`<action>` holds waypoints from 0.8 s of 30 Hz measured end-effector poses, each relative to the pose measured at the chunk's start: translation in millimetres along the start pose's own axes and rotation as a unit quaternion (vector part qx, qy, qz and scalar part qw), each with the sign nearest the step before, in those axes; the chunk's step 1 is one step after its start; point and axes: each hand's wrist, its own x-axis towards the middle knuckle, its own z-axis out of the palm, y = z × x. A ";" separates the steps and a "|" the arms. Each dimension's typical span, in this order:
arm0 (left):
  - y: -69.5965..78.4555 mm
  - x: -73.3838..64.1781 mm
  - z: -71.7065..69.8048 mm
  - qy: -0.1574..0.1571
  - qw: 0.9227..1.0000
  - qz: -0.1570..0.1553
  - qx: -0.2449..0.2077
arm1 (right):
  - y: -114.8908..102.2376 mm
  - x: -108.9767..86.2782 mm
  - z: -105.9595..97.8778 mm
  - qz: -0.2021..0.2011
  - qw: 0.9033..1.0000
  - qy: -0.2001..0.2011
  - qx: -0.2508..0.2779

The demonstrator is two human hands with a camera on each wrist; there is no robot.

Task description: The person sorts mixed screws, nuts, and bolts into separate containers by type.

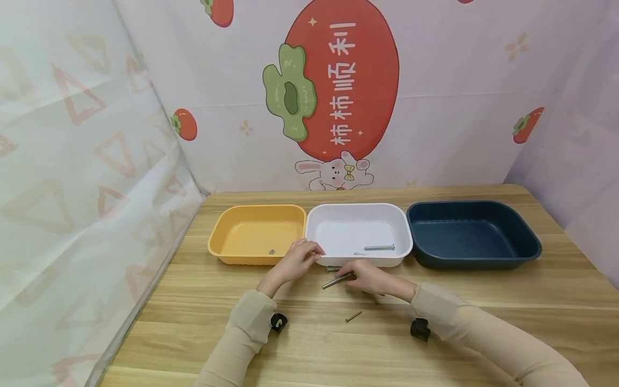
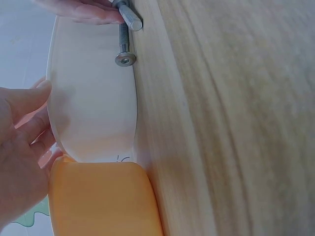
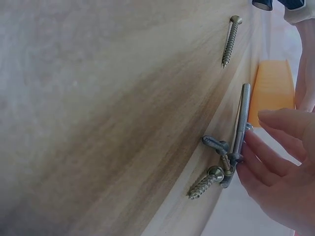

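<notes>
Backdrop (image 1: 435, 134), pale with a persimmon print, is hung behind the wood-grain table (image 1: 338, 355). Three trays are lined up side by side along the far part: navy tray (image 1: 466, 263) at right, white tray (image 1: 382, 262) in the middle, yellow tray (image 1: 246, 260) at left. Right hand (image 1: 367, 277) is held low over the table, just in front of the white tray; thumb and fingers are spread apart, nothing seen pinched between them, fingertips set right by the loose hardware; actual contact can't be confirmed. Left hand (image 1: 295, 262) is placed at the white tray's near-left corner; fingers are loosely bent at the rim, thumb apart from them, no hardware held. Long bolt (image 3: 239, 120) is seen angled beside the right fingers, clear of the thumb. Another bolt is contained in the white tray (image 1: 379, 248), with a thinner piece (image 1: 359, 253) beside it. A flanged bolt (image 2: 124, 42) is seen close to the white tray's front wall. Lone screw (image 3: 230, 44) is left lying nearer the person, well apart from the cluster. Coarse-threaded screw (image 3: 204, 184) is bunched with other fasteners near the long bolt. Small metal piece (image 1: 272, 251), possibly a nut, is held in the yellow tray.
</notes>
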 end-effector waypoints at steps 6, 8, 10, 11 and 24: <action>-0.6 0.4 0.2 0.001 1.000 0.000 0.000 | 1.8 0.1 3.5 -0.007 1.000 0.010 -0.004; -0.9 0.7 0.4 0.002 1.000 0.002 0.000 | 1.9 0.0 4.3 -0.006 1.000 0.013 -0.005; -1.0 0.8 0.4 0.002 1.000 0.003 0.001 | 1.9 -0.1 5.1 -0.006 1.000 0.015 -0.005; -1.1 0.8 0.3 0.003 1.000 0.004 0.001 | 1.6 0.0 5.4 -0.004 1.000 0.014 -0.002; -0.9 0.5 0.5 -0.003 1.000 0.002 -0.004 | 3.8 1.3 10.2 -0.021 1.000 -0.009 0.002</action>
